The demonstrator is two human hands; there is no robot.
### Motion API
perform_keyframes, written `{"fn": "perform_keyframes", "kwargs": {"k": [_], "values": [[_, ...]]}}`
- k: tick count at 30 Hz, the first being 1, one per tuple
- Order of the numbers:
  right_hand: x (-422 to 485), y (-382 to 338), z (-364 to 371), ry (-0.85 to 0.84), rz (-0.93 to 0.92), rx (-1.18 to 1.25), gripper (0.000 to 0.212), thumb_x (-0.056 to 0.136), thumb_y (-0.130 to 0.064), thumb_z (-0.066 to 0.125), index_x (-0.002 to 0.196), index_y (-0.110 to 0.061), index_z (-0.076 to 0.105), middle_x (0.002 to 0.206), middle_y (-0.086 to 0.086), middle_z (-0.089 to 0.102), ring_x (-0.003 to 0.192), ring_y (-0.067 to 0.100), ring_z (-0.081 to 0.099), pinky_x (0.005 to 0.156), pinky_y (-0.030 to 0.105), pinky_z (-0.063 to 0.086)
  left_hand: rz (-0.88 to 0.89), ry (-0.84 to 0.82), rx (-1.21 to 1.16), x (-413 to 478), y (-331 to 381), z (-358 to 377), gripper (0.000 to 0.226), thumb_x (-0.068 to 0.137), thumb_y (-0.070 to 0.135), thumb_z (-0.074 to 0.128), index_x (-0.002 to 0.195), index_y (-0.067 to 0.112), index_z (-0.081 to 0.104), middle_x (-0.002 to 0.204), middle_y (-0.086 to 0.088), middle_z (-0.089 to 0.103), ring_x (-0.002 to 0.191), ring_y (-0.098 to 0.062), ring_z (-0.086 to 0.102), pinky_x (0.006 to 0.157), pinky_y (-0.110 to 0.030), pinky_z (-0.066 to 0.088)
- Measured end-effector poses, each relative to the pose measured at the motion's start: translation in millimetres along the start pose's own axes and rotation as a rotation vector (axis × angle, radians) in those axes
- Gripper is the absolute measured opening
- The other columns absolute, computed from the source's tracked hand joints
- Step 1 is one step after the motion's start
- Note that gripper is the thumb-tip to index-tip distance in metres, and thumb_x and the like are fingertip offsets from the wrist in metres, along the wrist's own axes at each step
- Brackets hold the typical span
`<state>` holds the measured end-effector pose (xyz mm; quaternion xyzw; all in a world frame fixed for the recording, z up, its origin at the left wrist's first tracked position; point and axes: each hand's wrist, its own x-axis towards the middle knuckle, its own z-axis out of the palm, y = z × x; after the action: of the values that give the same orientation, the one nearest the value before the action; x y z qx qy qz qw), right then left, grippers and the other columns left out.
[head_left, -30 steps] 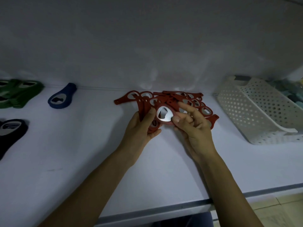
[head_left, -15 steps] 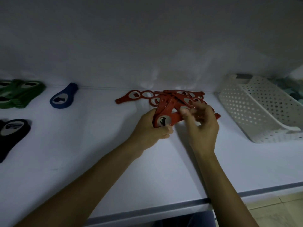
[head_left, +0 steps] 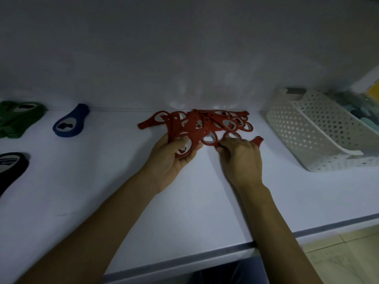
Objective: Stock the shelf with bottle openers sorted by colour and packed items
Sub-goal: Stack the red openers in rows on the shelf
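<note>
A heap of several red bottle openers lies at the back middle of the white shelf. My left hand grips a small stack of red openers at the heap's front left. My right hand lies palm down beside it, fingers curled over a single red opener whose handle sticks out to the right. A blue opener lies at the back left, green openers at the far left and a black opener below them.
A white perforated basket lies tilted at the right of the shelf, with pale packed items behind it. The shelf's front edge runs across the bottom, with tiled floor beyond at the lower right.
My right hand has come down from the stack and now covers a single opener on the shelf. My left hand still holds its stack, slightly raised and turned.
</note>
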<state>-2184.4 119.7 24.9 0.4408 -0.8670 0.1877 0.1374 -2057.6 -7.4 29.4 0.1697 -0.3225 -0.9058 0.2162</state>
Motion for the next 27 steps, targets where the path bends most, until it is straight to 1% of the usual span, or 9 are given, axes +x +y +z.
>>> {"fn": "perform_keyframes", "kwargs": {"k": [3,7,10,12,17,20,23,25,27], "values": [[0.0,-13.1,0.6,0.128,-0.096,0.203,0.026,0.096,-0.017,0.048,0.098,-0.010,0.073,0.098,0.002,0.073,0.089,0.022,0.065,0.084,0.039,0.048,0.021,-0.030,0.037,0.8,-1.0,-0.3,0.032,0.090,-0.001,0.050,0.120,0.011,0.055,0.107,-0.010,0.069,0.089,-0.023,0.070,0.072,-0.026,0.057],[-4.2,-23.2,-5.9,0.477,0.248,0.687,0.023,0.098,-0.016,0.041,0.096,-0.011,0.063,0.086,-0.012,0.064,0.082,0.012,0.061,0.074,0.021,0.048,0.058,-0.029,0.065,1.9,-2.4,-1.7,0.042,0.088,-0.010,0.049,0.122,0.015,0.054,0.113,-0.009,0.067,0.100,-0.027,0.067,0.080,-0.034,0.057],[-5.2,-18.8,-11.5,0.375,0.449,1.135,0.023,0.102,-0.013,0.040,0.089,-0.008,0.058,0.067,-0.007,0.066,0.062,0.010,0.062,0.057,0.024,0.051,0.074,-0.041,0.130,1.4,-4.9,-0.2,0.052,0.087,-0.013,0.047,0.131,0.014,0.049,0.125,-0.010,0.061,0.111,-0.025,0.062,0.086,-0.037,0.054],[-5.4,-20.5,-12.5,0.228,0.469,1.263,0.023,0.102,-0.010,0.039,0.090,-0.003,0.058,0.062,-0.001,0.068,0.056,0.011,0.064,0.052,0.022,0.052,0.086,-0.045,0.182,1.5,-7.3,0.9,0.048,0.089,-0.007,0.050,0.132,0.013,0.048,0.125,-0.010,0.061,0.110,-0.022,0.062,0.086,-0.037,0.055],[-4.1,-26.4,-8.5,0.103,0.479,1.248,0.022,0.101,-0.009,0.040,0.100,0.005,0.057,0.076,0.014,0.067,0.058,0.021,0.067,0.058,0.031,0.059,0.031,-0.057,0.207,-2.3,-6.6,4.1,0.054,0.071,0.035,0.065,0.121,0.017,0.056,0.114,-0.002,0.068,0.104,-0.018,0.066,0.076,-0.031,0.056],[-6.3,-26.6,-5.8,0.090,0.409,1.142,0.015,0.099,-0.010,0.046,0.092,-0.003,0.057,0.072,0.007,0.067,0.059,0.020,0.066,0.057,0.031,0.056,0.085,-0.046,0.365,-2.0,-10.8,1.2,0.056,0.073,0.012,0.069,0.127,0.017,0.052,0.121,-0.007,0.064,0.110,-0.024,0.062,0.087,-0.038,0.053],[-6.9,-20.8,-3.9,0.249,0.431,0.868,0.014,0.088,-0.021,0.066,0.090,-0.020,0.053,0.075,0.001,0.064,0.067,0.015,0.064,0.062,0.027,0.052,0.144,-0.030,0.464,-0.6,-13.2,-1.3,0.059,0.080,-0.012,0.060,0.129,0.019,0.049,0.127,-0.009,0.060,0.116,-0.028,0.058,0.100,-0.046,0.045],[-6.9,-9.6,-3.6,0.309,0.468,0.529,0.022,0.085,-0.028,0.068,0.101,-0.022,0.054,0.093,-0.001,0.063,0.086,0.014,0.059,0.078,0.030,0.048,0.178,-0.016,0.527,-0.4,-13.6,-2.7,0.055,0.081,-0.010,0.062,0.118,0.030,0.055,0.119,0.000,0.064,0.112,-0.019,0.060,0.101,-0.042,0.045],[-6.7,0.9,-2.3,0.183,0.510,0.156,0.038,0.089,-0.031,0.061,0.122,-0.014,0.054,0.122,0.007,0.056,0.113,0.024,0.051,0.096,0.039,0.038,0.185,-0.011,0.561,-1.2,-14.5,-3.4,0.049,0.081,-0.007,0.063,0.106,0.035,0.059,0.111,0.006,0.067,0.108,-0.014,0.062,0.099,-0.039,0.047]]}}
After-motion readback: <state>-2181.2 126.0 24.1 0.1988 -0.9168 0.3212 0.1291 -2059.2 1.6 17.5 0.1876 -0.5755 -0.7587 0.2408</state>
